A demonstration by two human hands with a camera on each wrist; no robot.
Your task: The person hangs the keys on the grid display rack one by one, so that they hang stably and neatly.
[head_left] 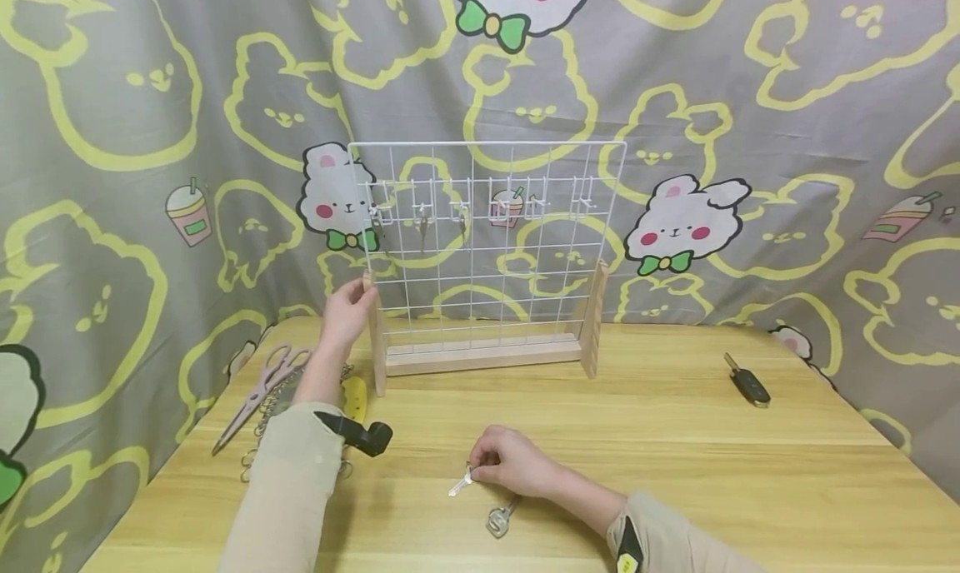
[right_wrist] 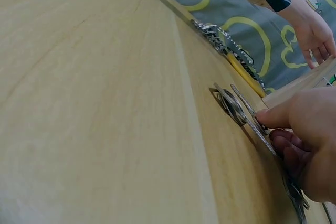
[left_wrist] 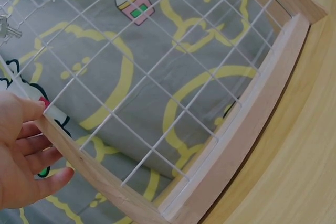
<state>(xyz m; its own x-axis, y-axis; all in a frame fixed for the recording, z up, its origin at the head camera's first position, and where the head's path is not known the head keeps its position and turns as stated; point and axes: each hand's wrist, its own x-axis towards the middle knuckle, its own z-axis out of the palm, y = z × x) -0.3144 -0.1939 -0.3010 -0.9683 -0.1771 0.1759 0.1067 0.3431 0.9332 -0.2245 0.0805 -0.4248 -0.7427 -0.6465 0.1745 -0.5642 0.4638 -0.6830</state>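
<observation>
A white wire grid rack (head_left: 472,279) stands upright on a wooden base at the back of the table. My left hand (head_left: 348,313) pinches the top of its left wooden post (left_wrist: 89,169) between thumb and forefinger, the other fingers loose. Small hooks (head_left: 460,210) line the upper grid, and keys (head_left: 422,231) hang from some at the left. In front of the rack, my right hand (head_left: 521,465) pinches a small silver key (head_left: 460,484) just over the tabletop. A second key (head_left: 498,521) with a rounded head lies beside that hand, its shaft partly hidden.
Pink-handled scissors (head_left: 258,394) lie at the left among metal rings (head_left: 247,465), beside a yellow object (head_left: 356,401) half hidden by my left arm. A black car key (head_left: 748,385) lies on the right of the wooden table (head_left: 660,473). Behind hangs a patterned curtain (head_left: 697,48).
</observation>
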